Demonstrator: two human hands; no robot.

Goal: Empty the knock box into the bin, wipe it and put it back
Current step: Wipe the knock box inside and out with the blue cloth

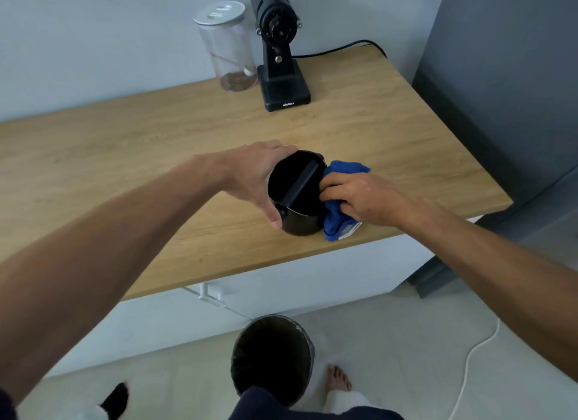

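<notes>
One marking shows: small pale lettering on the front edge of the black coffee grinder (pixel 279 44) base, at the back of the wooden counter (pixel 125 144). It is too small and blurred to read with certainty. Nothing else carries legible text.

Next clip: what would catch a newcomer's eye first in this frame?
The eye lands mid-frame, near the front edge of the wooden counter: the left hand steadies a black knock box while the right hand presses a blue cloth against its right side. Behind stands a black grinder beside a clear jar, and a dark bin waits on the floor below.
</notes>
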